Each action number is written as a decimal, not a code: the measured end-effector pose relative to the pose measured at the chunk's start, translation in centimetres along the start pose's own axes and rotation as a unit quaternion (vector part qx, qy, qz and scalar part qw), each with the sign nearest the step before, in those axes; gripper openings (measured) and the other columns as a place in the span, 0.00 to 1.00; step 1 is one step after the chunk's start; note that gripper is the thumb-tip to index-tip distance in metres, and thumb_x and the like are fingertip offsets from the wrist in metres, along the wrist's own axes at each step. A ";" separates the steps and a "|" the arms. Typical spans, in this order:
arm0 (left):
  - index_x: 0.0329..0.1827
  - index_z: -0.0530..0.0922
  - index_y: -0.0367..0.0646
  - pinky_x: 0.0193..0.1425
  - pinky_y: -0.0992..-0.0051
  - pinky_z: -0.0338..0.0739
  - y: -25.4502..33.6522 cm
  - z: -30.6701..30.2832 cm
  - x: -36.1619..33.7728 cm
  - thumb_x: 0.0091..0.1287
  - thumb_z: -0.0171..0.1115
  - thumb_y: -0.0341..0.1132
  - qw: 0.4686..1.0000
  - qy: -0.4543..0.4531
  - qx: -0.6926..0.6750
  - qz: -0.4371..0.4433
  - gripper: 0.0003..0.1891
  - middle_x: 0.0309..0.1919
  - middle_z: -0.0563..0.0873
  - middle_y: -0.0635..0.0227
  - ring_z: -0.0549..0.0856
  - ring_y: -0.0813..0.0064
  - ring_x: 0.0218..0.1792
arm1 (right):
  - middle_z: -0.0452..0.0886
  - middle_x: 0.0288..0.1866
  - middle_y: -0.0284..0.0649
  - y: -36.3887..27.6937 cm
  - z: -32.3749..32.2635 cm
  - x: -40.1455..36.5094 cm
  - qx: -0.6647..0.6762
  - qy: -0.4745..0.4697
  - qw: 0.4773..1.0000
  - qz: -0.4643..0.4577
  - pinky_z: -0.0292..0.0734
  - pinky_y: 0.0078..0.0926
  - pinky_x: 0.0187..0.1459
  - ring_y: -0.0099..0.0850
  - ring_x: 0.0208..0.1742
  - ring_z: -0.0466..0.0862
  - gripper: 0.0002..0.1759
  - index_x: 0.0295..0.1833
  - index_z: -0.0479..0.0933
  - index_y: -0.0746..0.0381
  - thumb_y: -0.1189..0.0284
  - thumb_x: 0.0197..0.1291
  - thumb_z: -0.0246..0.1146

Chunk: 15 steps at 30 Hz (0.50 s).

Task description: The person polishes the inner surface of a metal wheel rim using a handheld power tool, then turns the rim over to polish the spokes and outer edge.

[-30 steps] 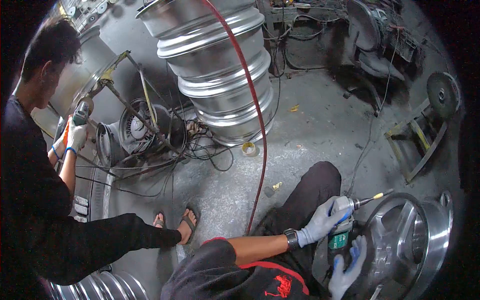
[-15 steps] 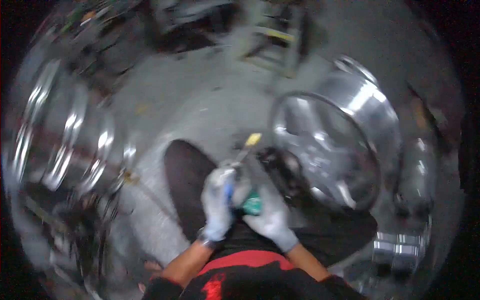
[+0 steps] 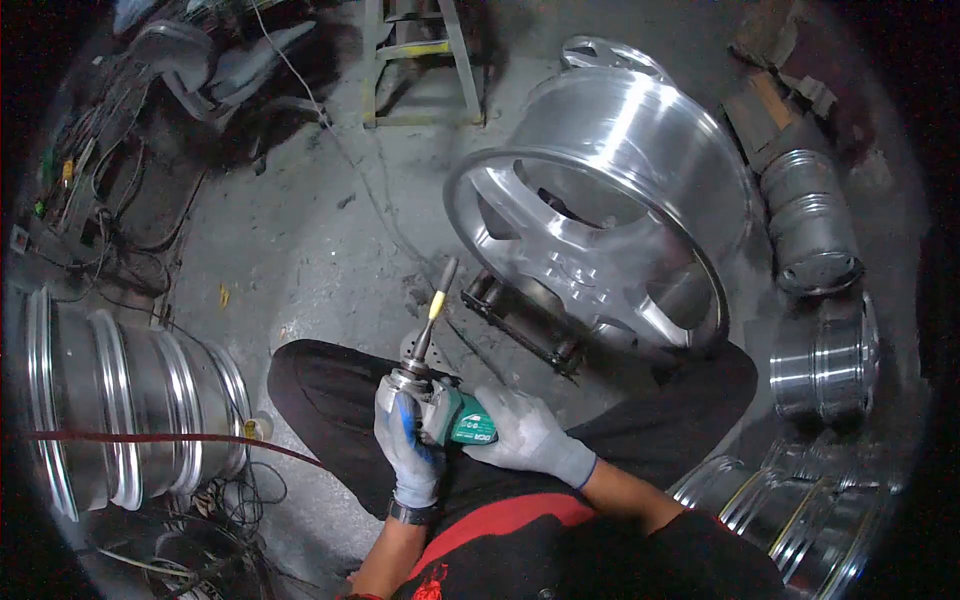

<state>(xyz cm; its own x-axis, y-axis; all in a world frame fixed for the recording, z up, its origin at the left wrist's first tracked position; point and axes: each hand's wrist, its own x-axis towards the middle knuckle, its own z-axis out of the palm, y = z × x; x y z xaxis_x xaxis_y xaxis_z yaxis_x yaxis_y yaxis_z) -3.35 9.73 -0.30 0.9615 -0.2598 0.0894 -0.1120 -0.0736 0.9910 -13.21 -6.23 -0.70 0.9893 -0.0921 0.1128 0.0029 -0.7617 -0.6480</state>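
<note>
A green power tool like an angle grinder (image 3: 468, 420) is held in front of my lap, with a long shaft (image 3: 437, 305) carrying a yellow band and pointing forward. My left hand (image 3: 408, 450), in a pale glove with a blue patch, wraps around its metal head. My right hand (image 3: 528, 437), also gloved, grips the green body from the right side. Ahead and to the right, a large shiny alloy wheel (image 3: 630, 130) lies tilted, its spoked inside facing me. A dark roller stand (image 3: 525, 325) sits at its lower edge, partly hidden by the wheel.
Several wheel barrels (image 3: 125, 400) line the left, crossed by a red hose (image 3: 150, 437). More wheels (image 3: 820, 375) stand at the right. A step stool (image 3: 420, 50) is at the back. Cables (image 3: 115, 220) tangle at far left, and a thin cord (image 3: 375, 205) crosses the grey floor.
My view has turned right and steadied from blur, so the large wheel appears nearer the centre. Both hands still hold the grinder, now shown more side-on.
</note>
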 end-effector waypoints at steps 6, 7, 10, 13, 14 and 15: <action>0.52 0.79 0.36 0.54 0.73 0.74 0.9 0.6 0.1 0.83 0.48 0.47 0.995 0.014 -0.092 -0.046 0.21 0.44 0.83 0.64 0.82 0.73 0.47 | 0.85 0.53 0.53 -0.3 -0.4 0.2 0.009 0.023 0.999 -0.023 0.86 0.49 0.48 0.52 0.49 0.88 0.44 0.66 0.73 0.67 0.57 0.48 0.82; 0.52 0.79 0.36 0.54 0.73 0.74 0.8 0.5 0.2 0.83 0.48 0.47 0.995 0.011 -0.091 -0.046 0.21 0.44 0.83 0.64 0.82 0.73 0.47 | 0.85 0.53 0.53 -0.3 -0.3 0.2 0.010 0.025 0.999 -0.021 0.86 0.49 0.48 0.52 0.49 0.88 0.44 0.66 0.73 0.67 0.57 0.48 0.82; 0.49 0.79 0.36 0.51 0.70 0.76 0.1 0.4 0.4 0.79 0.56 0.41 0.999 -0.008 -0.031 0.021 0.15 0.42 0.83 0.60 0.83 0.66 0.44 | 0.85 0.51 0.52 -0.4 -0.4 0.0 0.012 0.042 0.999 -0.028 0.86 0.49 0.47 0.50 0.47 0.89 0.44 0.65 0.73 0.67 0.57 0.48 0.82; 0.49 0.80 0.37 0.47 0.66 0.77 0.1 0.8 0.7 0.71 0.65 0.31 0.983 -0.021 0.109 0.149 0.09 0.42 0.83 0.58 0.83 0.60 0.42 | 0.85 0.48 0.50 -0.9 -0.7 -0.2 0.002 0.045 0.999 -0.005 0.86 0.47 0.45 0.49 0.44 0.89 0.43 0.65 0.73 0.66 0.56 0.47 0.82; 0.49 0.80 0.37 0.46 0.65 0.77 0.4 1.3 0.5 0.67 0.67 0.28 0.996 -0.013 0.011 0.090 0.10 0.42 0.83 0.57 0.83 0.58 0.41 | 0.85 0.48 0.50 -0.8 -0.6 -0.3 -0.015 0.050 0.999 0.000 0.86 0.47 0.44 0.49 0.44 0.89 0.44 0.65 0.73 0.66 0.55 0.47 0.82; 0.49 0.80 0.37 0.45 0.64 0.78 0.6 1.5 0.5 0.64 0.69 0.25 0.996 -0.003 -0.086 0.029 0.12 0.42 0.83 0.56 0.83 0.56 0.41 | 0.85 0.47 0.49 -0.8 -0.5 -0.4 -0.032 0.055 0.998 0.004 0.86 0.46 0.44 0.48 0.43 0.89 0.44 0.65 0.74 0.66 0.54 0.46 0.82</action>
<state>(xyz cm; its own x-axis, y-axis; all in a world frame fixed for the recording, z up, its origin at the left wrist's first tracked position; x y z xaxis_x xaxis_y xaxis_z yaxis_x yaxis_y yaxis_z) -3.31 8.09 0.24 0.9531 -0.2648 0.1466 -0.1218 0.1078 0.9867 -13.69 -5.91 0.20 0.9672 -0.1651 0.1931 -0.0169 -0.8001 -0.5996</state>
